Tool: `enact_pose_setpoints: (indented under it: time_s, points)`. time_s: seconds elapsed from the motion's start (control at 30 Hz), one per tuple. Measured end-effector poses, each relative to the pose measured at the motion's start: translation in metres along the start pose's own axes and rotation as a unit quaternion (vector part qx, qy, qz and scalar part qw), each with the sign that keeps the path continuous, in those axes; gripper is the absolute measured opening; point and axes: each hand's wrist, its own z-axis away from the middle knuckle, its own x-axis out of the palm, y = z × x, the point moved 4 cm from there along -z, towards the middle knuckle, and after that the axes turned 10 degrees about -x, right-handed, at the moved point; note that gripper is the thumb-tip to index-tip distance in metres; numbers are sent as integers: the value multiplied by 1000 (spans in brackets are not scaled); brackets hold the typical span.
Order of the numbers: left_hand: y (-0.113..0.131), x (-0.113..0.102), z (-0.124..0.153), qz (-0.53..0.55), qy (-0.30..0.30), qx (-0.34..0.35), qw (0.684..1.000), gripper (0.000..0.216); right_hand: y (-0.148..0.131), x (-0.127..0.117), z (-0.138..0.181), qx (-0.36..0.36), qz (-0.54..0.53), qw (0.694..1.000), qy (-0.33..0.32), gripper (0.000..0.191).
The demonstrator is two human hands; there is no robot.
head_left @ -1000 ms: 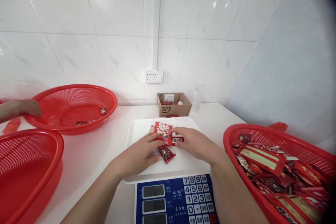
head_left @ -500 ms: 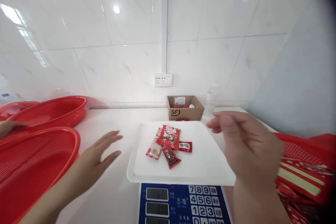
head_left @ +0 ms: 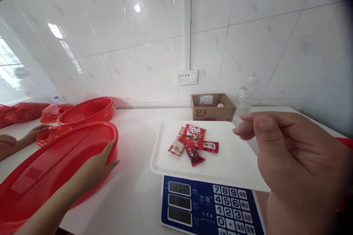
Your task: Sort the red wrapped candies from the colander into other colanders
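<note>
My left hand (head_left: 92, 170) is at the right rim of a large red plastic basket (head_left: 41, 165), thumb and fingers spread. Whether it touches the rim I cannot tell. My right hand (head_left: 298, 154), close to the camera, hangs over the right side of a white tray (head_left: 234, 161). Its fingers are curled, and anything inside them is hidden. Several wrapped sweets lie in a heap on the tray: a larger red packet (head_left: 194, 136), a pink one (head_left: 176, 147), a dark red one (head_left: 194, 155) and a small red one (head_left: 211, 147). Under the tray is a blue scale (head_left: 205, 209).
Behind the tray stand a cardboard box (head_left: 213, 112) and a clear plastic bottle (head_left: 245, 97). A red basin (head_left: 85, 112) and red plastic bags (head_left: 30, 112) are at the left. Another person's hand (head_left: 35, 132) reaches in there. A tiled wall closes off the back.
The view has swung left, bringing in more of the other person's hands and the red bags. My left hand has come to the red basket's rim. The sweets stay on the tray.
</note>
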Motion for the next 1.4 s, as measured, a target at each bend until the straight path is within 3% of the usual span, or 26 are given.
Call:
enact_pose_setpoints:
  time_s: [0.17,0.3,0.5,0.6,0.7,0.87,1.07,1.4]
  points:
    - [40,-6,-3,6,-58,52,997,68,-2,1,4,17,12,999,-28,20]
    - [67,-8,-21,29,-77,112,990,63,0,1,3,-5,33,999,-41,19]
    - [116,-8,-50,50,-18,189,980,57,2,9,-2,-37,25,991,-125,15]
    - [149,-6,-44,76,-10,248,966,56,7,14,-5,-27,25,981,-191,13]
    - [184,2,-27,94,-48,313,944,61,9,17,-6,-23,31,973,-229,15]
    - [225,21,-6,99,-132,341,926,93,11,18,-7,-13,16,969,-245,18]
    - [225,25,-12,122,-143,271,944,98,14,15,-8,5,3,969,-247,19]
    - [195,10,-35,209,-139,195,948,66,15,21,-7,9,-12,965,-261,18]
